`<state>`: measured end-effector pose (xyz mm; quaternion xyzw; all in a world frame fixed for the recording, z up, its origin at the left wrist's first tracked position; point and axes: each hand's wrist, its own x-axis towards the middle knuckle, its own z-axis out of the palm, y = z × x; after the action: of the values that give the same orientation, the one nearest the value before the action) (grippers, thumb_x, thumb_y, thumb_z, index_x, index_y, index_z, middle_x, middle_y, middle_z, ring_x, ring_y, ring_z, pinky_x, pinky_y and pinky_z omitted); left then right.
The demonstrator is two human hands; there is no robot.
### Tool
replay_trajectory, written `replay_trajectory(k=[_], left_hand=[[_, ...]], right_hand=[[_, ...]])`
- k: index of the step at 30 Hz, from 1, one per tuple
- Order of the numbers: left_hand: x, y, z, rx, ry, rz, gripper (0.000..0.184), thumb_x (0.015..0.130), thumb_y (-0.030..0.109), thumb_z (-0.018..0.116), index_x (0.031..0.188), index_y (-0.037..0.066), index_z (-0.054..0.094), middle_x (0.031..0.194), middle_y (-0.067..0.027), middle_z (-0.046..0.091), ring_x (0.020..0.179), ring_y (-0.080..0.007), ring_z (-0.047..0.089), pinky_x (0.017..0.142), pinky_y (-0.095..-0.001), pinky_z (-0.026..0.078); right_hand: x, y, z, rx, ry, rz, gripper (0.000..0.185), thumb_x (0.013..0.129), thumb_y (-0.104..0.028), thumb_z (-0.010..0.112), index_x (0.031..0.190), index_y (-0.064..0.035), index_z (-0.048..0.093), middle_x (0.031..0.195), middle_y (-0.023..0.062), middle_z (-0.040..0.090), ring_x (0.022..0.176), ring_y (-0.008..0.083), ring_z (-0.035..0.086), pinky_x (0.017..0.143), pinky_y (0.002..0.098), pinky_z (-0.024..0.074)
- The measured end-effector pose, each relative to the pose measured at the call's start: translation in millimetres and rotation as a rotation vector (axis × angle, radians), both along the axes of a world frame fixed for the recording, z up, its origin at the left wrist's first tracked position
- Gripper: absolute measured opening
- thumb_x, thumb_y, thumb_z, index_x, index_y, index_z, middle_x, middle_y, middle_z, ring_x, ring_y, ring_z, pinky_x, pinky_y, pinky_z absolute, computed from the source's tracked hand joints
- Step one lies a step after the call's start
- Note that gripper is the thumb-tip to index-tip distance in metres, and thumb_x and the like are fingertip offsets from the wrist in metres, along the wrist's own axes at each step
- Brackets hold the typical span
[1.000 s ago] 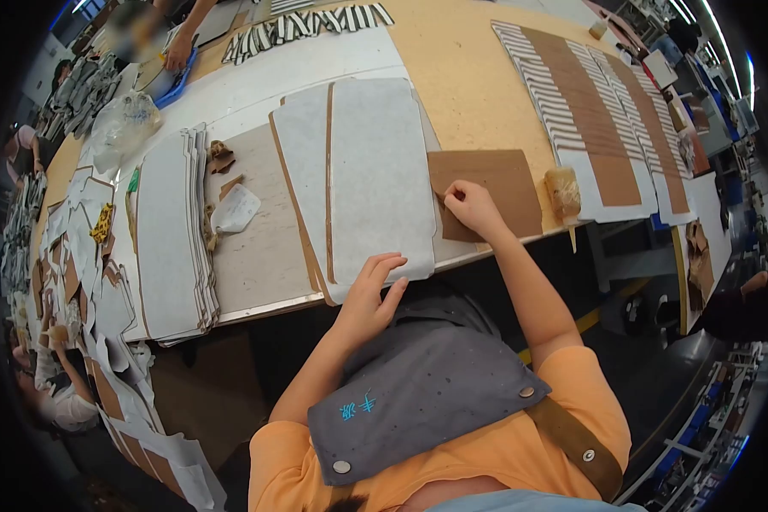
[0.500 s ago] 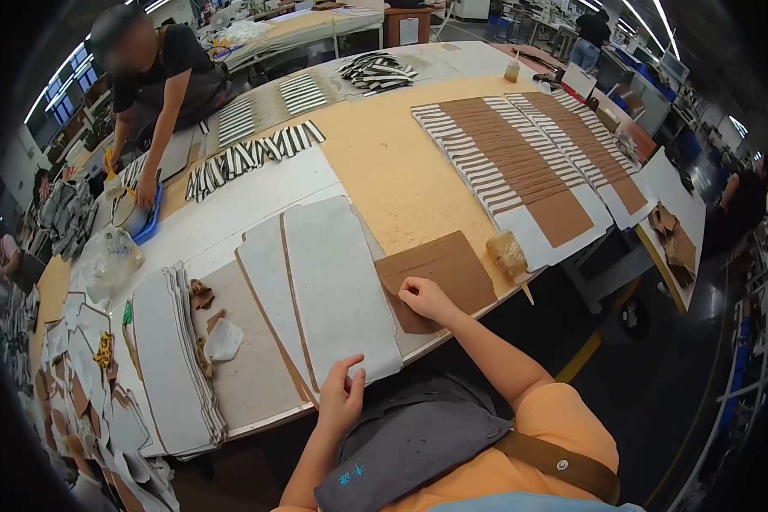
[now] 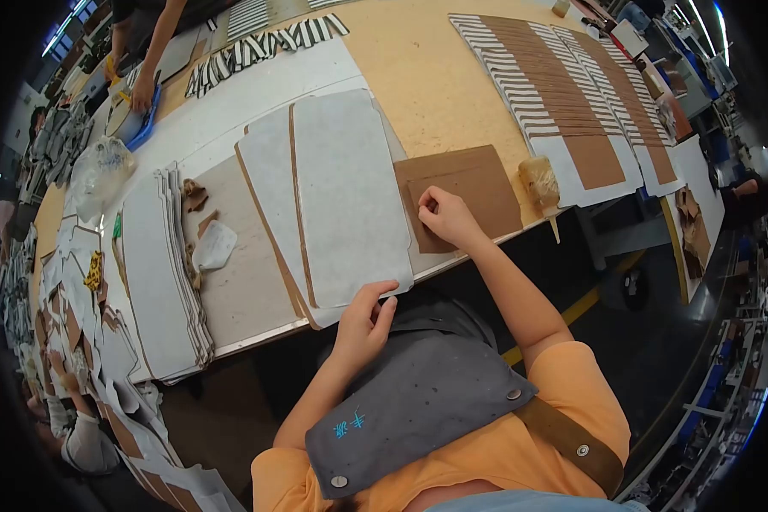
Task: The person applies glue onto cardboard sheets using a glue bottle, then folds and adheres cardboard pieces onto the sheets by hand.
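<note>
My right hand is over a brown panel at the table's front edge, its fingers curled and pressed together. Whatever they hold, if anything, is hidden. My left hand is by the lower edge of the overlapping white sheets, thumb and index finger apart and nothing seen between them. Brown strips show along the sheets' left edges. Right of the brown panel lies a yellowish translucent bottle with a narrow tip pointing over the edge.
Stacked white pieces and a small translucent dish lie to the left, with scraps beyond. Striped brown-and-white panels lie at the right. Across the table, a co-worker's hand is at a blue tray.
The view has tilted down, so the table sits higher in the picture. My left hand is now closer to the white sheets' lower edge. My right hand remains over the brown panel.
</note>
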<state>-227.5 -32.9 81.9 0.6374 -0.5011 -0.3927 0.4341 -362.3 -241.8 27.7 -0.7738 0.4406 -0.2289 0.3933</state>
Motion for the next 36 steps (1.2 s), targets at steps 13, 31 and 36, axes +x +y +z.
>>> replay_trajectory(k=[13, 31, 36], left_hand=[[0.1, 3.5, -4.7, 0.015, 0.042, -0.013, 0.023, 0.089, 0.01, 0.052, 0.111, 0.004, 0.056, 0.079, -0.0043, 0.053, 0.062, -0.009, 0.049, 0.057, -0.0222, 0.041], [24.2, 12.0, 15.5, -0.189, -0.204, 0.209, 0.029, 0.085, 0.004, 0.054, 0.114, 0.003, 0.053, 0.11, -0.0096, 0.056, 0.053, -0.0084, 0.041, 0.05, -0.0217, 0.038], [20.6, 12.5, 11.2, -0.126, -0.158, 0.147, 0.026, 0.086, 0.006, 0.054, 0.112, 0.003, 0.053, 0.106, -0.0089, 0.056, 0.053, -0.0094, 0.043, 0.052, -0.0222, 0.039]], right_hand=[[17.6, 4.9, 4.4, -0.323, 0.228, 0.093, 0.021, 0.077, -0.025, 0.062, 0.078, -0.0057, 0.054, 0.072, 0.0099, 0.057, 0.066, 0.0277, 0.057, 0.06, 0.0394, 0.0451], [33.6, -2.8, -6.5, -0.483, 0.46, 0.083, 0.015, 0.074, -0.016, 0.058, 0.078, -0.0024, 0.053, 0.077, 0.0137, 0.059, 0.074, 0.0297, 0.061, 0.066, 0.0417, 0.0484], [31.2, -3.8, -2.2, -0.348, 0.379, 0.064, 0.017, 0.076, -0.016, 0.058, 0.082, -0.0007, 0.052, 0.083, 0.0169, 0.059, 0.074, 0.0312, 0.061, 0.064, 0.0414, 0.0498]])
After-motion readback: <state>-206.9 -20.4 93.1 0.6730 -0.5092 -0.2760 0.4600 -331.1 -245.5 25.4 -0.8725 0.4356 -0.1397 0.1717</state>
